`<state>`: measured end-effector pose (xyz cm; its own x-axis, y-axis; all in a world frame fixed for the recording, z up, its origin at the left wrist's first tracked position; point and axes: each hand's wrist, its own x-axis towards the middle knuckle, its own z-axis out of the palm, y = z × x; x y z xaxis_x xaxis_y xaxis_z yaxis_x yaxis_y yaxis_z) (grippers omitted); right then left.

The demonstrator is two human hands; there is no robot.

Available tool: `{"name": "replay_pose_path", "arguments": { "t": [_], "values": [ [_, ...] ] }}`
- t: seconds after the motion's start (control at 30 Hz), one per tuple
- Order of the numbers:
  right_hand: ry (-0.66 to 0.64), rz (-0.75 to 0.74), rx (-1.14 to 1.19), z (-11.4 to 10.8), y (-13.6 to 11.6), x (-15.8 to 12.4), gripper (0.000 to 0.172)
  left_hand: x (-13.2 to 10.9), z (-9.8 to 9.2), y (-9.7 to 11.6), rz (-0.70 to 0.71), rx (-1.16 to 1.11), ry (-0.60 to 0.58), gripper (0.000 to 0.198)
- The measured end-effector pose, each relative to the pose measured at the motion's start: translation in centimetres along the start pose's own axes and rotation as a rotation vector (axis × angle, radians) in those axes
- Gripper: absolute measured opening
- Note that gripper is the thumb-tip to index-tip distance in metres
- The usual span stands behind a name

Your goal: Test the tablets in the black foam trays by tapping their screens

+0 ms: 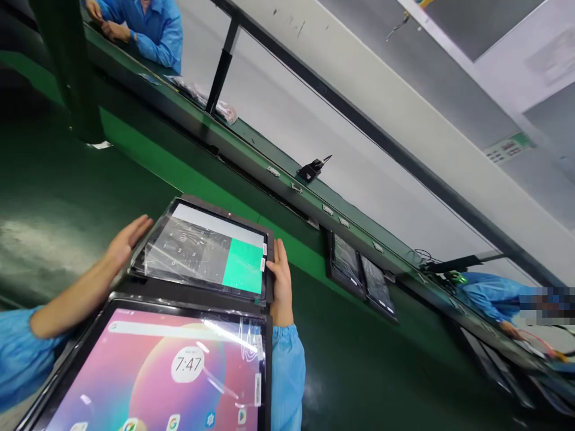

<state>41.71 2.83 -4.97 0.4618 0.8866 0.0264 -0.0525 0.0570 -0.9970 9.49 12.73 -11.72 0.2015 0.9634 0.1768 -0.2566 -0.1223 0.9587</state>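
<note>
A black tablet (202, 251) wrapped in clear film, its screen part grey, part green, lies on the green belt (67, 197). My left hand (126, 242) presses flat against its left edge, fingers stretched out. My right hand (279, 278) grips its right edge, thumb on the frame. Closer to me lies a second tablet (162, 365) with a pink home screen reading 7:47.
Two more dark tablets (362, 275) lie further along the belt by the raised green rail (251, 149). A small black device (312, 169) sits on that rail. People in blue coats work at the upper left (148, 27) and right (494, 296).
</note>
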Motion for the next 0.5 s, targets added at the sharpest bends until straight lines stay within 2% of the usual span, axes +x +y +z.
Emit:
{"name": "replay_pose_path", "arguments": {
  "t": [0.13,0.2,0.33,0.5],
  "values": [
    [-0.074,-0.025,-0.101,-0.2,-0.4,-0.6,0.091,3.9,1.5,1.9,-0.02,-0.023,0.095,0.067],
    [-0.069,-0.021,-0.158,0.0,-0.5,-1.2,0.09,5.2,2.8,2.7,-0.011,-0.075,0.091,0.066],
    [-0.048,0.006,-0.249,0.2,-0.5,-1.6,0.094,5.7,4.2,3.3,0.056,-0.188,0.106,0.061],
    [-0.164,0.023,-0.207,-0.4,-0.8,-1.7,0.106,5.2,3.4,2.6,0.18,-0.19,0.155,0.055]
  ]
}}
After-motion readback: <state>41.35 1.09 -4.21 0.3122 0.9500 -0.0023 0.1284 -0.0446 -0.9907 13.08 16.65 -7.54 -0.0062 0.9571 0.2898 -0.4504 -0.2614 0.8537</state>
